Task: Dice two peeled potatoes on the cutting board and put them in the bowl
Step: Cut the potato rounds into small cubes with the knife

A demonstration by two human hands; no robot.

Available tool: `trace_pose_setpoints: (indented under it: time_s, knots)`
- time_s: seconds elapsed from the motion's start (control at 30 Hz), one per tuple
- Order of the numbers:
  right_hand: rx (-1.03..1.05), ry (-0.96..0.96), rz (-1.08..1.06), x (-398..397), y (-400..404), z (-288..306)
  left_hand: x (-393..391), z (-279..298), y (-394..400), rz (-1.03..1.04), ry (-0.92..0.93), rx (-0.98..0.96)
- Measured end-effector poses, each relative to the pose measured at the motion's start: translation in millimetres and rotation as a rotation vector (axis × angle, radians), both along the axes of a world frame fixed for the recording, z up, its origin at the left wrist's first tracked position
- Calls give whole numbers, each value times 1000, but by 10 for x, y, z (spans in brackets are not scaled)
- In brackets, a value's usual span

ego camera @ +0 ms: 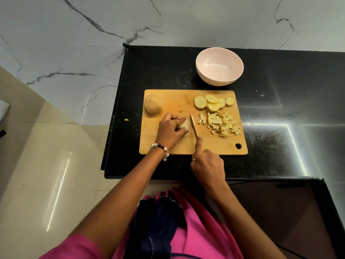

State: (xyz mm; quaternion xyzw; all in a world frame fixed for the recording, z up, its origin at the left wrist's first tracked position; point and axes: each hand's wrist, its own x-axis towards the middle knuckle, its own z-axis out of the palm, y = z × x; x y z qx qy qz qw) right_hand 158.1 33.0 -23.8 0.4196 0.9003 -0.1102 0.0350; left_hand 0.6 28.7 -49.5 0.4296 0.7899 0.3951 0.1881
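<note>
A pink garment fills the lower edge of the view; both forearms extend from it toward the tabletop, a black polished slab.

The right hand has its grip clenched on the handle of a knife, index finger laid along the blade spine. The blade rests tip-forward on the cutting board, just beside the left hand's fingertips.

The left hand, with a beaded bracelet at the wrist, has its grip grasping a potato piece against the board.

A whole peeled potato lies at the far left corner of the board. Round potato slices overlap near the far right edge. Diced potato pieces lie scattered below the slices. One stray scrap sits on the tabletop left of the board.

The pink bowl stands beyond the board, apart from it.
</note>
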Motion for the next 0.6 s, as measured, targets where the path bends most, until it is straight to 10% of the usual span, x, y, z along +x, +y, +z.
trace_pose_setpoints:
  time_s: [0.6]
  knots:
    - [-150,199,-40,-14,45,106,-15,46,-27,26,-26,-6]
